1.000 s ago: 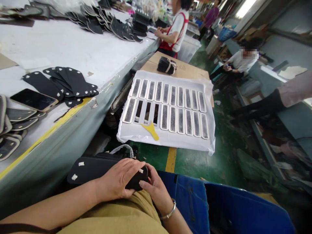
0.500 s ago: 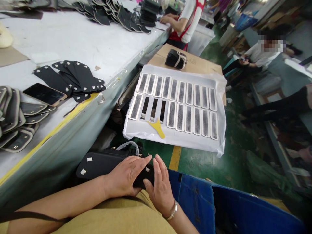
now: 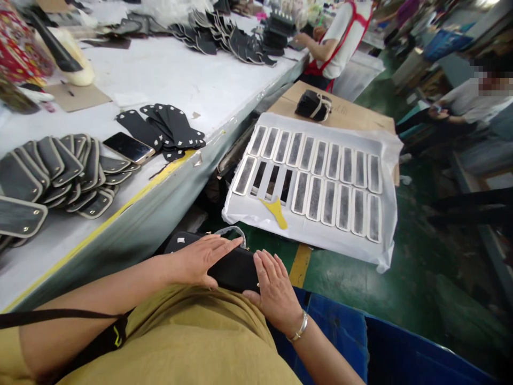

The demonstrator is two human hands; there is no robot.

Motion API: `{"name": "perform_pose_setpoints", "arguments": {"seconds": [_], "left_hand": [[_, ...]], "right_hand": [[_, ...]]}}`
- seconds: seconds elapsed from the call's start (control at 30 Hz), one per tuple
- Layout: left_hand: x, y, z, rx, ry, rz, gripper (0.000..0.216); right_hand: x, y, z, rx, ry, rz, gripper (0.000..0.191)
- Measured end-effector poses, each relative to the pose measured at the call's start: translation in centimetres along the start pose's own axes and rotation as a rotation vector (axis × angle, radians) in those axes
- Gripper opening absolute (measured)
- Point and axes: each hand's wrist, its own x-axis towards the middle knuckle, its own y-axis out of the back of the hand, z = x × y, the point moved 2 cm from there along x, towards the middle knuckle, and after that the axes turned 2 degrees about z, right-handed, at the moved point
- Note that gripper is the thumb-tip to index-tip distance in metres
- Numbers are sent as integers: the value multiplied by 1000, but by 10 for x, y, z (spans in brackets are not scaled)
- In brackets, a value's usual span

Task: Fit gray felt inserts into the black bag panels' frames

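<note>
A black bag point(image 3: 233, 269), with a handle wrapped in clear plastic point(image 3: 237, 230), lies across in front of my body. White tabs show on its left part. My left hand point(image 3: 194, 262) rests on it, fingers stretched toward the far edge and thumb spread near me. Around the bag's right end is my right hand point(image 3: 277, 289), its fingers together on top and its thumb at the near side. My palms hide part of the bag.
Left, the white table point(image 3: 132, 69) holds black panels with white tabs point(image 3: 172, 125), a phone point(image 3: 129, 147) and pale-edged pieces point(image 3: 52, 166). Ahead, a white-covered board point(image 3: 260, 211) bears rows of strips and a yellow tool point(image 3: 276, 212). Blue bin point(image 3: 340, 326) at right; co-worker point(image 3: 334, 45) beyond.
The view has swung left, so the table and board appear farther right. My hands have moved apart, uncovering more of the bag between them.
</note>
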Motion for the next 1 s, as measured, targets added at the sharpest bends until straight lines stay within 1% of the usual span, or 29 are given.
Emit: {"name": "perform_pose_setpoints", "arguments": {"seconds": [0.23, 0.47, 0.57, 0.67, 0.73, 0.8, 0.87, 1.0], "left_hand": [[0, -4, -5, -34, -48, 59, 115], [0, -6, -1, -25, -84, 103, 108], [0, -6, 2, -24, -81, 120, 106], [1, -5, 4, -26, -46, 125, 107], [1, -5, 3, -33, -21, 129, 108], [2, -5, 2, -44, -7, 135, 108], [2, -6, 0, -58, -3, 140, 108], [3, -6, 0, -83, 11, 126, 107]], "right_hand": [[0, -2, 0, -21, 31, -14, 81], [3, -1, -6, 17, -3, 3, 74], [6, 6, -11, 73, -57, -2, 71], [12, 15, -12, 153, -125, -67, 70], [17, 19, -11, 198, -153, -100, 75], [22, 20, -9, 232, -179, -105, 83], [25, 16, -8, 256, -210, -104, 85], [29, 10, -9, 297, -292, -107, 77]]}}
